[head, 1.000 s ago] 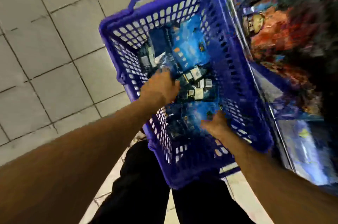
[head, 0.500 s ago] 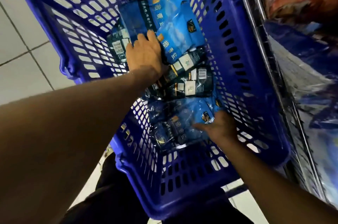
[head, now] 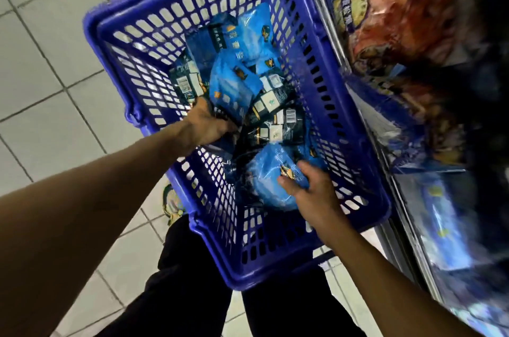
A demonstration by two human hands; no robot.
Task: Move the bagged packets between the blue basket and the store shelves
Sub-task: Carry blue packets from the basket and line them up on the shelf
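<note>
A blue basket [head: 352, 127] sits on the tiled floor beside the store shelves [head: 407, 42]. Several bagged packets lie inside, light blue ones and dark ones [head: 275, 130]. My left hand [head: 206, 124] is in the basket's left side and grips the lower edge of a light blue packet [head: 234, 83], which stands tilted up. My right hand [head: 311, 190] is in the near right part, fingers curled on another light blue packet [head: 270, 185] that bulges upward.
The shelves on the right hold more bagged goods, blurred, behind a metal rail [head: 330, 42]. Grey floor tiles [head: 49, 66] spread to the left. My dark trouser legs [head: 192, 287] are below the basket, a shoe [head: 172, 205] beside it.
My left hand pulled back from the far packets toward the basket's near left and took hold of a light blue packet. My right hand closed on the near packet and raised it slightly.
</note>
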